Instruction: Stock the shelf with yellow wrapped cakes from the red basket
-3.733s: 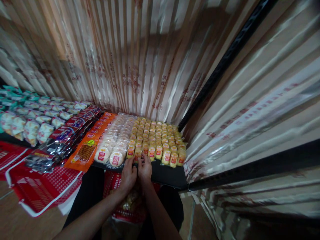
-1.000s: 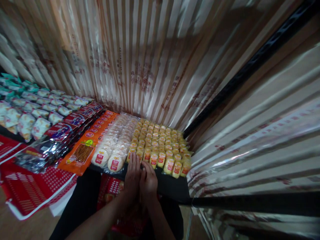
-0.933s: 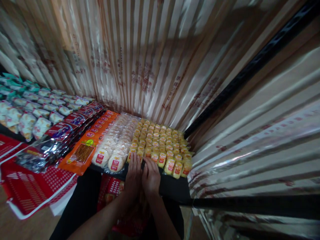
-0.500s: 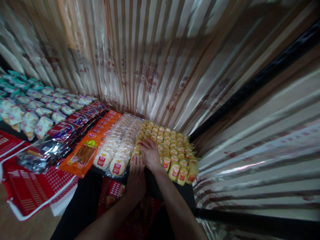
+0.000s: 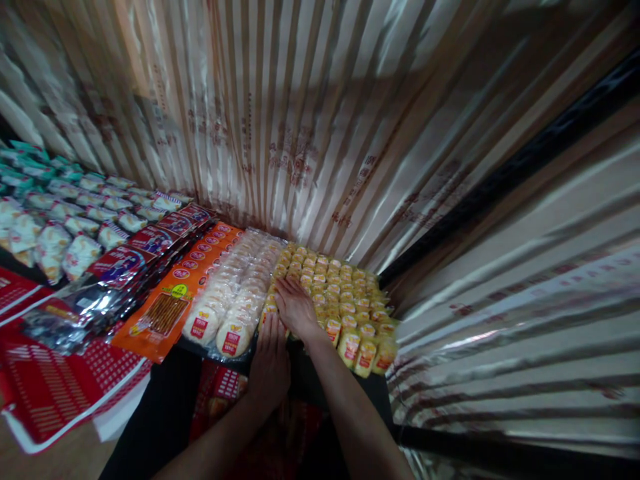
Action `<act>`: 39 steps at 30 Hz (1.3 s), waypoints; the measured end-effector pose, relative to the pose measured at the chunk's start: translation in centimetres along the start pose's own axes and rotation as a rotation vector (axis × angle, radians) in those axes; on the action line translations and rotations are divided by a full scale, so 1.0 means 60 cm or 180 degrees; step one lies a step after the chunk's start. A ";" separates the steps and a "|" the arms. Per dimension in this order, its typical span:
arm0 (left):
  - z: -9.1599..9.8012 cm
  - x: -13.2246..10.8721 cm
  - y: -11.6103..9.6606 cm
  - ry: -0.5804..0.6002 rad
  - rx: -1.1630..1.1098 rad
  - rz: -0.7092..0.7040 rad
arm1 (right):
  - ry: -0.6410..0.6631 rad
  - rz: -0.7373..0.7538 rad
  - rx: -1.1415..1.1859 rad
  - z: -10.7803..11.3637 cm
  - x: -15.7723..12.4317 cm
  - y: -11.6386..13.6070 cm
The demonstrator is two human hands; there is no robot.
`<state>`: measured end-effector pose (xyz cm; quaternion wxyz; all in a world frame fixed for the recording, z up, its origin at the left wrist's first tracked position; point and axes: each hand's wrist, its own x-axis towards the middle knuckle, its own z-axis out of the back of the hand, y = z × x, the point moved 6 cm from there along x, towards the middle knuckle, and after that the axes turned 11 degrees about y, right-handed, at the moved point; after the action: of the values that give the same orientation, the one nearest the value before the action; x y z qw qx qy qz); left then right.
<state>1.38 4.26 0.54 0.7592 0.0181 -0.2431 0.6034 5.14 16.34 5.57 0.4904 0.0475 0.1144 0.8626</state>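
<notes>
Rows of small yellow snack packets point(image 5: 345, 300) lie on a dark shelf point(image 5: 325, 360) in front of me. My right hand point(image 5: 296, 308) rests palm down on the left rows of these packets, fingers stretched out. My left hand point(image 5: 270, 363) lies just below it at the shelf's front edge, fingers flat against the nearest yellow packets. Neither hand grips anything. Round white rice-cracker packs point(image 5: 235, 300) lie in rows directly left of my hands.
Further left lie orange flat packs point(image 5: 173, 303), dark red-labelled packs point(image 5: 125, 263) and white-green packets point(image 5: 65, 227). A red patterned bag point(image 5: 55, 383) hangs at lower left. Shiny striped packaging point(image 5: 300, 120) hangs behind and to the right. A dark rail point(image 5: 500, 453) crosses at lower right.
My right hand has moved forward from beside the left hand at the shelf edge onto the yellow packets. The left hand stayed at the front edge. The view shifted slightly.
</notes>
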 end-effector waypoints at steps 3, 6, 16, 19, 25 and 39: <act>0.002 0.000 0.000 0.0019 -0.0034 0.0041 | 0.0104 -0.0183 -0.0005 0.005 0.008 -0.008; 0.001 0.001 -0.001 0.0028 -0.0048 0.0044 | 0.0155 -0.0219 -0.0054 0.008 0.014 -0.004; -0.002 0.002 0.000 -0.0051 0.0040 0.0090 | 0.0061 -0.0291 -0.0046 0.014 0.044 -0.001; -0.002 0.002 0.001 -0.0126 0.0064 0.0078 | 0.0108 -0.0301 -0.0062 0.004 0.056 -0.004; -0.012 -0.001 0.003 -0.0087 0.0084 0.0062 | 0.0075 -0.0287 -0.0044 0.002 0.057 -0.008; -0.003 0.003 -0.002 -0.0115 0.0034 0.0103 | -0.0581 -0.0420 0.0616 0.047 0.040 -0.035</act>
<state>1.55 4.45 0.48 0.7447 0.0292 -0.2538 0.6165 6.23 19.85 7.69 0.5476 0.1652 0.1547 0.8056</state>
